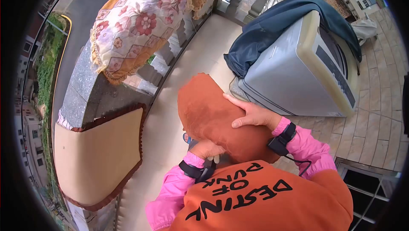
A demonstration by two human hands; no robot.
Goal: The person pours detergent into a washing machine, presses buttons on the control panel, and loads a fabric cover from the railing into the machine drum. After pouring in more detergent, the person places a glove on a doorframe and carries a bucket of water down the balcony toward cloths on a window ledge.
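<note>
A rust-orange cushion, softly creased, is in front of my body above the tiled floor. My right hand lies on its upper face, thumb and fingers spread apart. At the cushion's lower left edge, my left hand curls around it, its fingertips partly hidden beneath. Both wrists carry black straps with small devices, over pink sleeves. The front of an orange sweatshirt with black lettering touches the near side of the cushion.
A grey washing machine, partly draped with a dark cover, stands at right. Along the left, a stone balustrade bears a floral quilted cloth and a beige pad with brown trim. A road lies beyond.
</note>
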